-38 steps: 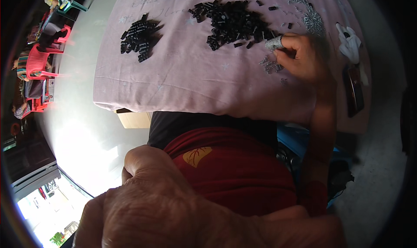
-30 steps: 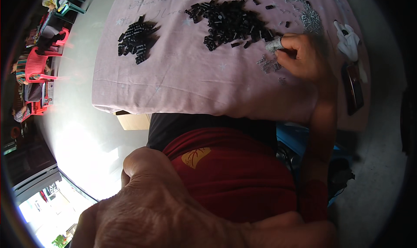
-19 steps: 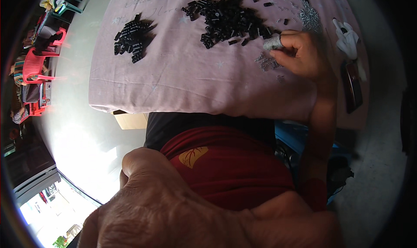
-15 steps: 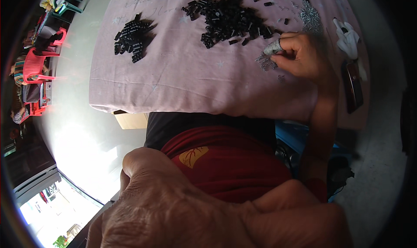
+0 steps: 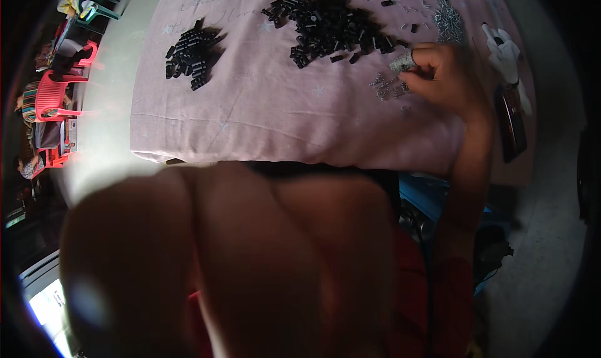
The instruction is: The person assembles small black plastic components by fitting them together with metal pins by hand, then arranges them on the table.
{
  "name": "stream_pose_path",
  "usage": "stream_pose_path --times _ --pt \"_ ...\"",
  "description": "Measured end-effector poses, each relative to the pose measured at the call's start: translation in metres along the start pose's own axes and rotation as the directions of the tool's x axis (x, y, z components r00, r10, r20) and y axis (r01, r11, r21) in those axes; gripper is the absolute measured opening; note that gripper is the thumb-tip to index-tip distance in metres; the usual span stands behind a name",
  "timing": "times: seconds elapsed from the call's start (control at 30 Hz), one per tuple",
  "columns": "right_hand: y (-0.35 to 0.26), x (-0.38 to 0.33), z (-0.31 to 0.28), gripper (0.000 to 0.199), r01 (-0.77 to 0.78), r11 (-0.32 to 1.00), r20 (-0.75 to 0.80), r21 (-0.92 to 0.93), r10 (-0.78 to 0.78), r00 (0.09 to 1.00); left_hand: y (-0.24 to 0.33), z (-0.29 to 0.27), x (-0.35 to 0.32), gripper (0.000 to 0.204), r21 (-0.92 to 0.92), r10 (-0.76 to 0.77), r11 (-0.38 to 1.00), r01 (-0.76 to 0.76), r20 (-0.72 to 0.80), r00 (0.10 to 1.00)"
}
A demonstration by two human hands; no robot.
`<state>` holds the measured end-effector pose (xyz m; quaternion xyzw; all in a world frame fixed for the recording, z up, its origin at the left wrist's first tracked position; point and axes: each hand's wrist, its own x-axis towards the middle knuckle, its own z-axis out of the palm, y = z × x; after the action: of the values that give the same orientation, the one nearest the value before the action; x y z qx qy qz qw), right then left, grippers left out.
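My right hand (image 5: 438,76) is over the right part of the pink cloth, its thumb and index finger bent together in a pinch. A whitish-grey wrap (image 5: 402,60) covers the index finger. Anything between the fingertips is too small to make out. Beside them lies a small scatter of silvery metal pieces (image 5: 383,85), perhaps screws. Beyond the hand spreads a large heap of short black cylindrical parts (image 5: 332,26). My left hand (image 5: 250,251) looms close to the camera, dark and blurred by motion; whether it holds anything does not show.
A smaller pile of black parts (image 5: 191,54) lies left on the cloth-covered table (image 5: 250,126). More silvery pieces (image 5: 447,23) are heaped at the far right. White gloves (image 5: 501,51) and a dark phone (image 5: 510,123) lie by the right edge. Red chairs (image 5: 53,95) stand beyond the left side.
My left hand has risen toward the camera and now hides most of my lap. The right hand has drawn slightly right, uncovering more of the small metal pieces.
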<state>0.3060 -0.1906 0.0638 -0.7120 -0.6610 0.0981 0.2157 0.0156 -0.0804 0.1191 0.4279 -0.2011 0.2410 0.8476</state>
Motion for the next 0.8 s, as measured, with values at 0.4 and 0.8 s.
stream_pose_path --times 0.4,0.8 --pt "-0.004 0.001 0.012 0.02 0.14 0.989 -0.027 0.05 -0.139 0.99 -0.063 -0.086 0.011 0.017 0.962 -0.018 -0.068 0.265 -0.266 0.964" --pt "-0.012 0.005 0.018 0.012 0.247 0.969 -0.168 0.025 -0.24 0.956 -0.097 -0.099 0.011 0.017 0.948 0.146 -0.284 0.14 -0.102 0.984"
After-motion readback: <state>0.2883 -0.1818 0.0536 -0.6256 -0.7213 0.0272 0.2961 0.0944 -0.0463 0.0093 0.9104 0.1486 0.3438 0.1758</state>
